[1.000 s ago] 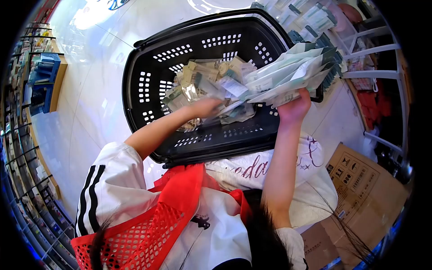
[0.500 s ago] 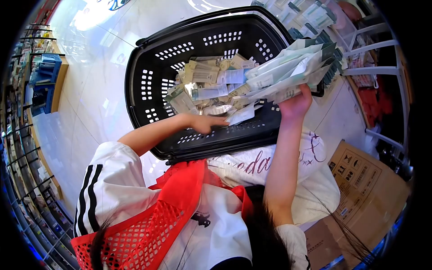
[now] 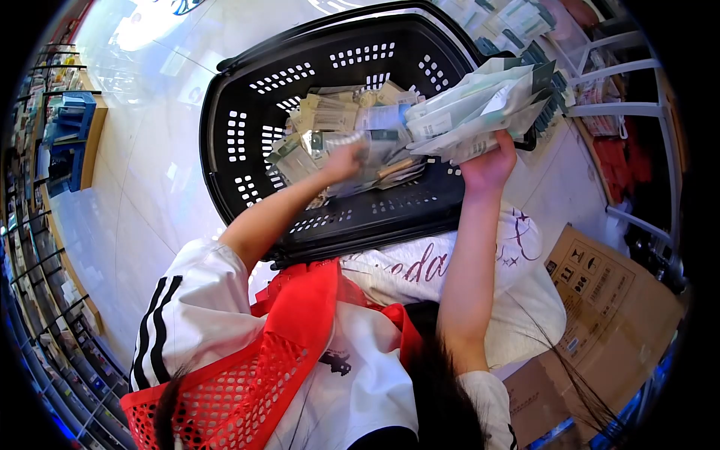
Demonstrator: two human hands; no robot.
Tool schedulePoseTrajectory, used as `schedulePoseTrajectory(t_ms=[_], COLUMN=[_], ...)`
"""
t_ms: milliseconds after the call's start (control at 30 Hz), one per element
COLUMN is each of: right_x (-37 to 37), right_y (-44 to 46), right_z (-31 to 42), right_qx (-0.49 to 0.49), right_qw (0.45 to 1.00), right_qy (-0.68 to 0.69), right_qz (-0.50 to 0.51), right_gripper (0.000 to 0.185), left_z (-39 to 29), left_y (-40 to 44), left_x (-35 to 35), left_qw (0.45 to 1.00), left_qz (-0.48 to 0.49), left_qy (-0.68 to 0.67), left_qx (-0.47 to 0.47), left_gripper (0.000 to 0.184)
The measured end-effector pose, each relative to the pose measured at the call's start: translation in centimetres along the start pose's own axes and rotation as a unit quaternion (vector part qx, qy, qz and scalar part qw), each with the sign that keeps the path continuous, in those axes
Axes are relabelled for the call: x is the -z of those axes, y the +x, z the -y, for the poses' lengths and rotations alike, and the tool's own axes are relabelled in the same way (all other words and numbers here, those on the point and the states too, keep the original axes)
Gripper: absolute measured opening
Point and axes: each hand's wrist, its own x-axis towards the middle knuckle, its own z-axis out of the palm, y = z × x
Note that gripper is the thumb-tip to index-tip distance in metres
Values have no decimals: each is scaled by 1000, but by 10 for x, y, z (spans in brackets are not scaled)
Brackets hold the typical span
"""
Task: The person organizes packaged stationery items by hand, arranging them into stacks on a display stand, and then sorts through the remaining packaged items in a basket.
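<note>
My right hand [image 3: 489, 161] is closed around the lower edge of a fanned stack of flat, pale green-and-white packets [image 3: 469, 112], held over the right side of a black shopping basket [image 3: 217, 142]. My left hand [image 3: 346, 160] is inside the basket and smeared by motion. Its fingers are closed on a blurred, pale clear packet [image 3: 346, 140]. Beneath it lies a loose heap of small packets [image 3: 326, 112], cream, clear and bluish. A tan strip [image 3: 395, 168] shows among them near the front. What the packets contain is too small to make out.
More packets [image 3: 517, 22] lie on the floor beyond the basket. A white-framed rack [image 3: 622, 109] stands at right, above a cardboard box [image 3: 600, 315]. Shelving [image 3: 45, 262] runs along the left, with a blue holder [image 3: 75, 142]. Light cloth with lettering [image 3: 420, 270] touches the basket's near side.
My left hand has moved up and away from the basket's near side, with a packet at its fingers. The white packet beside it has left its spot. My right hand still holds the stack.
</note>
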Motion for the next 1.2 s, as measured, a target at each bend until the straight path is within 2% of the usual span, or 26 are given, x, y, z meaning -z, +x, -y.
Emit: schedulePoseTrajectory(t_ms=[33, 67, 100, 133, 200, 233, 300, 367, 500, 600, 733, 1200], right_x=[0, 0, 0, 0, 2, 2, 0, -3, -4, -2, -3, -7], right_y=[0, 0, 1, 2, 3, 3, 3, 2, 1, 1, 1, 0], right_z=[1, 2, 2, 2, 2, 2, 0, 0, 1, 2, 2, 1], right_qx=[-1, -2, -3, -5, -6, -5, -4, -5, -6, -6, 0, 3], right_qw=[1000, 1000, 1000, 1000, 1000, 1000, 1000, 1000, 1000, 1000, 1000, 1000], right_qy=[1, 4, 7, -4, -28, -28, -27, -8, 9, 14, 7, 0], right_qz=[2, 4, 8, 8, 6, 4, 1, -5, -13, -9, -12, -16], right_gripper=[47, 47, 47, 49, 53, 53, 52, 50, 48, 47, 47, 48], left_z=[3, -6, 7, -14, 10, -9, -2, -4, 21, 16, 10, 11], left_y=[2, -2, 3, -5, -2, -11, -17, -23, -19, -17, -19, -23], left_x=[11, 32, 40, 62, 84, 103, 122, 134, 132, 130, 127, 137], left_qw=[998, 997, 994, 980, 964, 934, 934, 934, 946, 945, 918, 939], left_qz=[-26, -50, -76, -95, -145, -145, -166, -167, -142, -87, -50, -58], left_qy=[-53, -48, -24, -73, -181, -293, -295, -289, -255, -269, -374, -314], left_qx=[30, 23, 73, 161, 131, 146, 116, 124, 141, 165, 119, 131], left_gripper=[35, 41, 44, 44, 33, 30, 29, 29, 30, 34, 41, 34])
